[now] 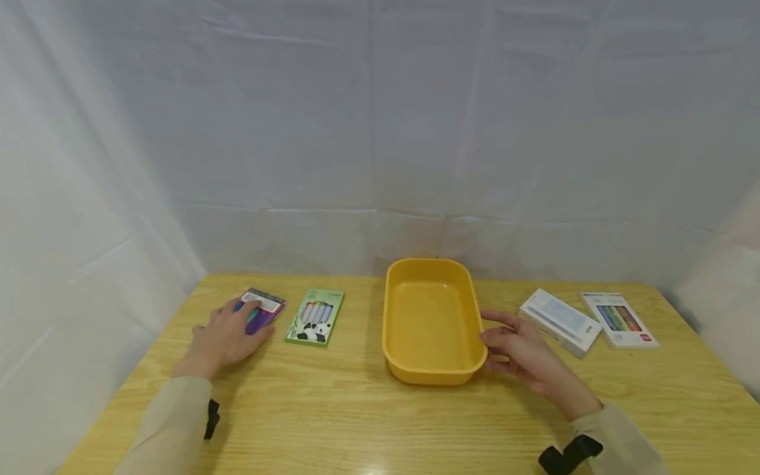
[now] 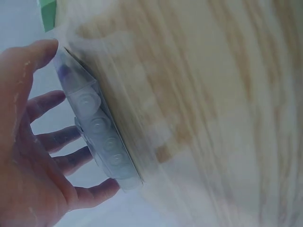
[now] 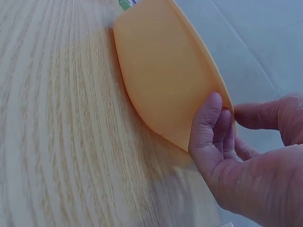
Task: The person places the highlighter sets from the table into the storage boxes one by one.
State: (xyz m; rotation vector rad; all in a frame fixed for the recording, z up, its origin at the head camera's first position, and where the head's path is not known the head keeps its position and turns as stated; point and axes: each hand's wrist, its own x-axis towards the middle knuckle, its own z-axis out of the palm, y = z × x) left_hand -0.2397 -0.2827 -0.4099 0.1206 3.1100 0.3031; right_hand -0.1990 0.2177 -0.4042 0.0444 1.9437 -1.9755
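Observation:
A clear plastic pack of purple, teal and blue pens point(image 1: 259, 319) lies at the left of the table. My left hand point(image 1: 225, 336) is over it with spread, fairly straight fingers, its thumb near one end. In the left wrist view the fingertips are right at the pack point(image 2: 102, 123), whose rounded pen ends show through the plastic. A yellow plastic basin point(image 1: 435, 377) stands upright mid-table, nothing in it. At its right side my right hand point(image 1: 525, 353) pinches the rim; in the right wrist view its curled fingers point(image 3: 207, 120) lie against the basin's outer wall point(image 3: 156, 71).
Just right of the left hand lies a green marker box point(image 1: 315, 318) with pandas on it. Beyond the right hand lie a white box point(image 1: 560, 321) and a white box of coloured pens point(image 1: 619, 320). A white sheet point(image 1: 374, 132) hangs behind the wooden table point(image 1: 332, 409).

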